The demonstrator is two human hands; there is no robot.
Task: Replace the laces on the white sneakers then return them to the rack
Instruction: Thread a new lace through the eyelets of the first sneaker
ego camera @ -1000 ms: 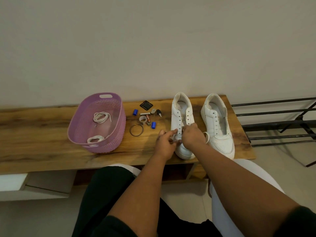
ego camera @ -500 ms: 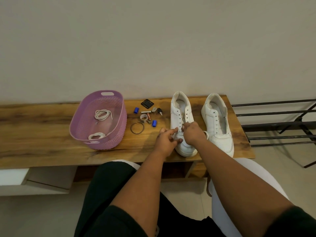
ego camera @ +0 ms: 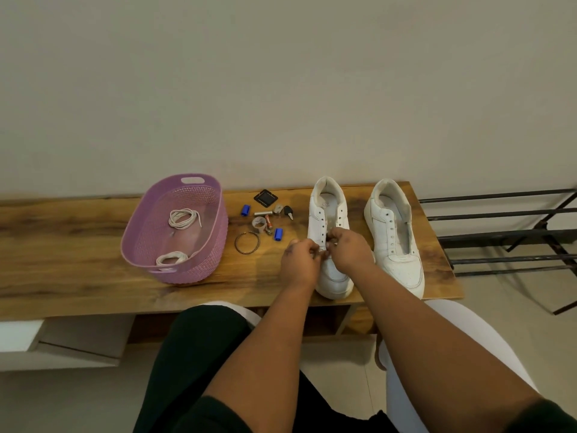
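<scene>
So both hands were bunched over the lower eyelets of the left sneaker (ego camera: 327, 232) on the bench (ego camera: 62, 245). The left hand (ego camera: 299, 259) and right hand (ego camera: 349, 248) had their fingers curled in, apparently pinching a lace end, though the lace itself was too small to make out. The other sneaker (ego camera: 395, 235) sat just beside it, unlaced. Spare laces (ego camera: 184, 218) lay coiled in the purple basket (ego camera: 215, 242). My guess: laces are floppy and light, so grab near the stiff tip. The shoe's light too, so it'll probably need steadying. The rack (ego camera: 505, 232) stood off to the right.
</scene>
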